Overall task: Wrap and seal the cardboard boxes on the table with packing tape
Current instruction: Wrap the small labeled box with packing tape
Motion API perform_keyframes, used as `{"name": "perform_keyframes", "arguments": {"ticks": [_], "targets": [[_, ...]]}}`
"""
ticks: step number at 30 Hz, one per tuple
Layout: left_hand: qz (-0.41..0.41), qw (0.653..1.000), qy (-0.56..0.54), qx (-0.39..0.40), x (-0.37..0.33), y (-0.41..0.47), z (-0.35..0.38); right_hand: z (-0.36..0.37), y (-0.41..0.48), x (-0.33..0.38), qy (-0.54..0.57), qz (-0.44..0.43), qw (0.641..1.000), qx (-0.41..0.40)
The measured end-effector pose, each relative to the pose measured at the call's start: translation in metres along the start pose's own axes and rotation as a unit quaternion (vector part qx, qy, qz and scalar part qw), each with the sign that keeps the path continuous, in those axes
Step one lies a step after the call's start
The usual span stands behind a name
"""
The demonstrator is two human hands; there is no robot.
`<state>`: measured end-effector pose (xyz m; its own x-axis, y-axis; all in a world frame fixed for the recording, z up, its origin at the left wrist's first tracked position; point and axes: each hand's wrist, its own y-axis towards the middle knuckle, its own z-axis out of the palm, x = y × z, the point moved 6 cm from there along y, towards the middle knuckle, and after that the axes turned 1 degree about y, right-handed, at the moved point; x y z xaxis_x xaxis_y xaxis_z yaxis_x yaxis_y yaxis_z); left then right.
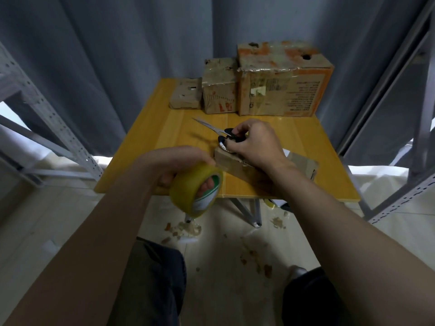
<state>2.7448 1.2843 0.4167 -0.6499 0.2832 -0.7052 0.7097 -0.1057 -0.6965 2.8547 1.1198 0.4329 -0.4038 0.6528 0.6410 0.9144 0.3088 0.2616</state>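
My left hand [179, 161] grips a yellow roll of packing tape [196, 190] at the table's front edge, with fingers through its core. My right hand [254, 142] holds black-handled scissors [216, 129] whose blades point to the far left, above a small flat cardboard box [235, 164] lying near the front of the wooden table [150, 137]. My right wrist hides part of that box. Three taped cardboard boxes stand in a row at the back: a small one [186, 96], a medium one [220, 90] and a large one [282, 78].
Grey curtains hang behind the table. Metal shelving uprights stand at the left [47, 114] and at the right [419, 137]. Scraps of tape and cardboard [188, 229] litter the pale floor below the table. My knees show at the bottom.
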Motion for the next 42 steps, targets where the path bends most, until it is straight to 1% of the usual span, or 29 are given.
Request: {"name": "perform_keyframes", "arguments": {"ticks": [2,5,7,8,10,11,13,15,16,17,18,19,20,21,22,24,25,27,29,31,34,36,42], "targets": [[-0.022,1.000,0.014,0.003,0.007,-0.002,-0.002,0.000,0.001,0.001,-0.011,-0.004,1.000,0.001],[-0.018,1.000,-0.004,0.009,0.013,0.000,-0.005,-0.001,0.000,0.005,-0.016,-0.011,1.000,0.007],[-0.016,1.000,-0.007,0.014,0.014,0.000,-0.005,-0.002,0.002,0.008,-0.030,0.001,0.999,0.042],[-0.015,1.000,-0.008,0.018,0.013,0.001,-0.004,-0.003,0.005,0.011,-0.061,0.011,0.996,0.070],[-0.009,1.000,-0.007,0.019,0.013,0.003,-0.003,-0.006,0.012,0.019,-0.164,0.028,0.978,0.123],[-0.006,1.000,-0.009,0.015,0.013,0.005,-0.003,-0.009,0.013,0.025,-0.201,0.033,0.970,0.134],[-0.004,1.000,-0.014,0.010,0.013,0.005,-0.003,-0.016,0.014,0.035,-0.221,0.044,0.966,0.130],[-0.004,1.000,-0.017,0.006,0.013,0.006,-0.003,-0.023,0.010,0.039,-0.197,0.060,0.971,0.124],[-0.005,1.000,-0.021,0.003,0.013,0.006,-0.002,-0.028,0.005,0.040,-0.166,0.065,0.976,0.122],[-0.005,1.000,-0.025,0.001,0.013,0.006,-0.002,-0.031,0.000,0.042,-0.108,0.067,0.984,0.124],[-0.005,1.000,-0.027,-0.002,0.013,0.007,-0.002,-0.034,-0.007,0.044,-0.019,0.075,0.988,0.134],[-0.007,1.000,-0.027,-0.004,0.013,0.007,-0.001,-0.035,-0.015,0.046,0.082,0.091,0.981,0.150],[-0.011,1.000,-0.028,-0.005,0.013,0.007,0.000,-0.036,-0.024,0.046,0.164,0.112,0.964,0.175],[-0.015,0.999,-0.031,-0.006,0.013,0.006,0.001,-0.036,-0.034,0.046,0.212,0.133,0.944,0.213],[-0.020,0.999,-0.037,-0.007,0.013,0.006,0.002,-0.036,-0.045,0.044,0.227,0.155,0.925,0.261],[-0.028,0.998,-0.046,-0.012,0.012,0.004,0.003,-0.038,-0.066,0.038,0.200,0.192,0.891,0.359],[-0.029,0.999,-0.043,-0.012,0.012,0.004,0.004,-0.041,-0.076,0.034,0.181,0.199,0.880,0.393],[-0.029,0.999,-0.035,-0.014,0.010,0.002,0.005,-0.049,-0.090,0.028,0.160,0.200,0.869,0.424],[-0.030,0.999,-0.026,-0.022,0.008,0.000,0.004,-0.059,-0.100,0.024,0.129,0.200,0.866,0.439],[-0.027,0.999,-0.008,-0.030,0.007,-0.001,0.003,-0.066,-0.108,0.018,0.095,0.218,0.859,0.453],[-0.021,0.999,0.006,-0.042,0.006,-0.001,0.000,-0.068,-0.116,0.014,0.071,0.241,0.844,0.474],[-0.014,0.999,0.011,-0.048,0.005,0.000,-0.001,-0.063,-0.118,0.012,0.062,0.247,0.843,0.473],[-0.012,0.999,0.009,-0.039,0.001,-0.001,0.000,-0.038,-0.106,0.011,0.109,0.263,0.848,0.447]]}}
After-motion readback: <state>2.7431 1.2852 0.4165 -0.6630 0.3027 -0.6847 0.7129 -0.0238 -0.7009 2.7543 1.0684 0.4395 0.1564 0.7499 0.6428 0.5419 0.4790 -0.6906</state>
